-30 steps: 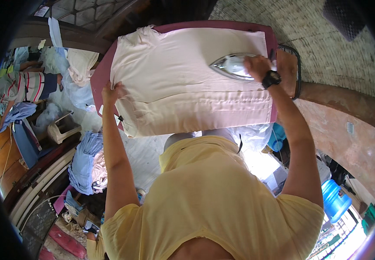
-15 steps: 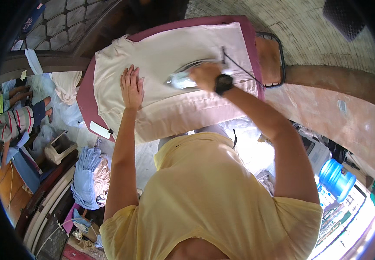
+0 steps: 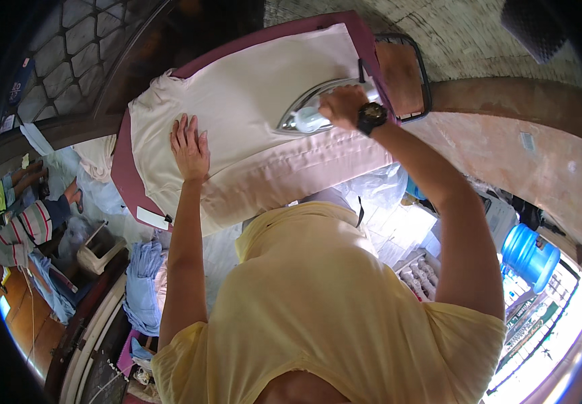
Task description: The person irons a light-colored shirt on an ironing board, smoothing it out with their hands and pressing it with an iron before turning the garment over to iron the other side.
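A cream-pink cloth garment (image 3: 237,81) lies spread over a maroon ironing board (image 3: 121,161), bunched at its far left corner and hanging over the near edge. My right hand (image 3: 345,108), with a black watch on the wrist, is wrapped round the handle of a clothes iron (image 3: 309,120). The iron rests on the right part of the cloth, its pointed tip toward the left. My left hand (image 3: 190,149) lies flat on the left part of the cloth, fingers spread. A white tag (image 3: 153,218) sticks out at the board's left edge.
A black metal frame (image 3: 427,81) juts from the board's right end, near a wall. Folded blue clothes (image 3: 144,286) are piled at lower left. Another person in a striped shirt (image 3: 25,232) is at far left. A blue water jug (image 3: 530,256) stands at right.
My right hand has moved the iron to the right across the cloth. My left hand stays flat on the cloth. The whole view has shifted slightly.
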`<state>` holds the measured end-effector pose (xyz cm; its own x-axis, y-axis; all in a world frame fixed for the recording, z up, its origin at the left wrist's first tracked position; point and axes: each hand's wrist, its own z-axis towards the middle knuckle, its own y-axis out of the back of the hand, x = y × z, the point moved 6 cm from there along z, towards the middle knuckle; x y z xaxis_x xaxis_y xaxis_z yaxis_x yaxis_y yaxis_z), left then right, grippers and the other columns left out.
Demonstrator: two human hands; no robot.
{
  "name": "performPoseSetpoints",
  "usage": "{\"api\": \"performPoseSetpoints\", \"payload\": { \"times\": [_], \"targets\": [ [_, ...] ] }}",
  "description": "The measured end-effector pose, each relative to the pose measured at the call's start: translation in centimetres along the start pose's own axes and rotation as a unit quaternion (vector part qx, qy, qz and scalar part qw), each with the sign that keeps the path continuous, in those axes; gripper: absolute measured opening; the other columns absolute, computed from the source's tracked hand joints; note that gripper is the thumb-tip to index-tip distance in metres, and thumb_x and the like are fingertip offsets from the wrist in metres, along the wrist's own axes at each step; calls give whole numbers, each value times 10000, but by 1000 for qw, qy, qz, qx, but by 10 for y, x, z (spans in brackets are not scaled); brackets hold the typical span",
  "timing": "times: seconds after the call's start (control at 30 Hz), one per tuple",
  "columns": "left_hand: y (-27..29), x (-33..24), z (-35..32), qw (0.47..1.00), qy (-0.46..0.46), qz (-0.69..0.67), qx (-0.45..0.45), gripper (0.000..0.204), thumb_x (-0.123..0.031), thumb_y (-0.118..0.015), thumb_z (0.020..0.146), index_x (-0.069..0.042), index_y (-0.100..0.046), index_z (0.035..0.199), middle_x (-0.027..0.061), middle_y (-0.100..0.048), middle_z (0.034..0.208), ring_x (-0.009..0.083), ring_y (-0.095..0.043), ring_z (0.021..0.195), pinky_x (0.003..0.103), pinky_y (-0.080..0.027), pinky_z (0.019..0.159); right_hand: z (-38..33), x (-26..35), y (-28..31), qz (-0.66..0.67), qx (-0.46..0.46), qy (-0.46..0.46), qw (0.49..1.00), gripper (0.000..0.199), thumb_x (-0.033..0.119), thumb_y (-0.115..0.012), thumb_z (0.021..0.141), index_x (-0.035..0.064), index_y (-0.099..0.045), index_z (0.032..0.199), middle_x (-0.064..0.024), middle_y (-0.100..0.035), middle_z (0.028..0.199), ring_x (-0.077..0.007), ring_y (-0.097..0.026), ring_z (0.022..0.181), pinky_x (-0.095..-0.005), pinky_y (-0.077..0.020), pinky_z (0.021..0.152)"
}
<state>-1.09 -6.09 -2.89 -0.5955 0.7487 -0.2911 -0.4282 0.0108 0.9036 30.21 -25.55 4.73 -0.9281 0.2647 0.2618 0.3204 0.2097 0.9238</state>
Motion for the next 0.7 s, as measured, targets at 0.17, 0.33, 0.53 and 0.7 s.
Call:
{"api": "performPoseSetpoints", "payload": {
  "times": [0.17, 0.33, 0.53, 0.7],
  "targets": [
    [-3, -6, 4, 1000, 5, -5, 2, 437, -331, -491, 981, -175, -480, 1389, 59, -411, 1477, 333, -327, 1387, 525, -233, 1147, -17, -88, 4, -65, -13, -42, 997, 366, 406, -447, 863, 139, -697, 882, -151, -694, 809, -355, -678, 801, -511, -514, 753],
    [4, -7, 3, 1000, 1, -12, -6, 438, -322, -503, 978, -173, -479, 1390, 61, -407, 1480, 337, -326, 1385, 522, -238, 1145, -4, -26, 1, -27, -11, 4, 1000, 353, 394, -447, 867, 160, -710, 868, -151, -693, 794, -354, -679, 782, -506, -517, 740],
    [6, -12, 5, 1000, -2, -6, 4, 427, -292, -498, 986, -139, -483, 1384, 91, -427, 1464, 352, -345, 1369, 498, -254, 1137, -11, -71, 5, -59, 40, -30, 997, 323, 410, -499, 859, 163, -704, 892, -133, -701, 844, -330, -681, 838, -499, -511, 751],
    [5, -12, 7, 1000, -12, 0, -1, 427, -306, -470, 996, -130, -478, 1385, 92, -427, 1464, 348, -351, 1365, 497, -253, 1137, -1, 10, -19, -16, 27, 37, 999, 294, 415, -541, 850, 220, -737, 949, -106, -703, 806, -304, -686, 791, -485, -526, 695]
  ]
}}
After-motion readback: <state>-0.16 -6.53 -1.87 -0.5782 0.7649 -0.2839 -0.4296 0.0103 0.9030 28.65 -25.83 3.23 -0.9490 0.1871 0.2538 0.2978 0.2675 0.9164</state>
